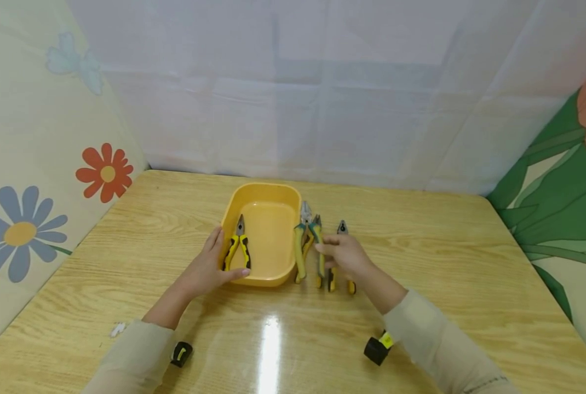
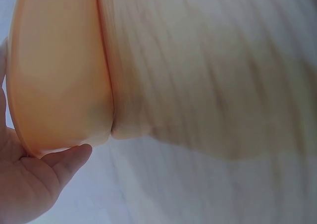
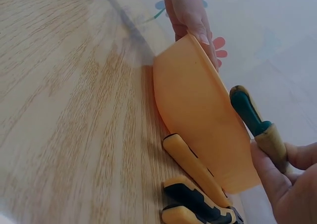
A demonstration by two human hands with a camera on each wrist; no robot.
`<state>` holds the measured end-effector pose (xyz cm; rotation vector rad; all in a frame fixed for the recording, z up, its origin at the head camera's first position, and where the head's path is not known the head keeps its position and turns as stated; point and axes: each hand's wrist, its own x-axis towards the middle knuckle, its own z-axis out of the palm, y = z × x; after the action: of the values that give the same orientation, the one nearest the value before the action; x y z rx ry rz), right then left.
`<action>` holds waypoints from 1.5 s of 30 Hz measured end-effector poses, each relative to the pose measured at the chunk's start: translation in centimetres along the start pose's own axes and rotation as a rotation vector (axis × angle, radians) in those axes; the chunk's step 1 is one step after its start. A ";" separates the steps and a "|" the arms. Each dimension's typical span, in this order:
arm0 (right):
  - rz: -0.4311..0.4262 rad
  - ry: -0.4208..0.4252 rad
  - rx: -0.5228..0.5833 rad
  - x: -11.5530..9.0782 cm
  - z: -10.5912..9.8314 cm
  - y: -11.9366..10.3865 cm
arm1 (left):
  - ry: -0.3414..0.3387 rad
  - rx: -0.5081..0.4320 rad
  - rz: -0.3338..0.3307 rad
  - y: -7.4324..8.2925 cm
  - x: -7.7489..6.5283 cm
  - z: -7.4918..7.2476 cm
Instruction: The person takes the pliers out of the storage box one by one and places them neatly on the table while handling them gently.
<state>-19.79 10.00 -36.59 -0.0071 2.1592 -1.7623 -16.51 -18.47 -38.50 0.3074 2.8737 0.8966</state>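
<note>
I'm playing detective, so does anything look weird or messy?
Yes: a small white patch on the table, beside the left sleeve. It stands out against the wood; I can't tell if it's scrap or damage. The yellow tub and the pliers inside look fine.

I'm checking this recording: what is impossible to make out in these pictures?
- Head view: the middle of the rightmost pliers, hidden by the right hand.
- Head view: one end of the black-and-yellow object, covered by the right sleeve.
- Head view: what the white scrap is; too small.
- Left wrist view: the inside of the tray, hidden by its outer wall.
</note>
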 end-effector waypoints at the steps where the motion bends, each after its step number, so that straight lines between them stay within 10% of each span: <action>1: 0.002 0.000 -0.003 -0.1 -0.1 0.0 | 0.000 0.000 0.001 0.0 0.0 0.0; 45: 0.046 0.064 0.028 -1.2 -3.7 2.1 | 0.011 -0.003 -0.007 0.1 0.0 0.0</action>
<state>-19.20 14.29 -37.66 0.1063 2.1611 -1.7901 -16.51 -18.41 -38.45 0.2929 2.8813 0.9039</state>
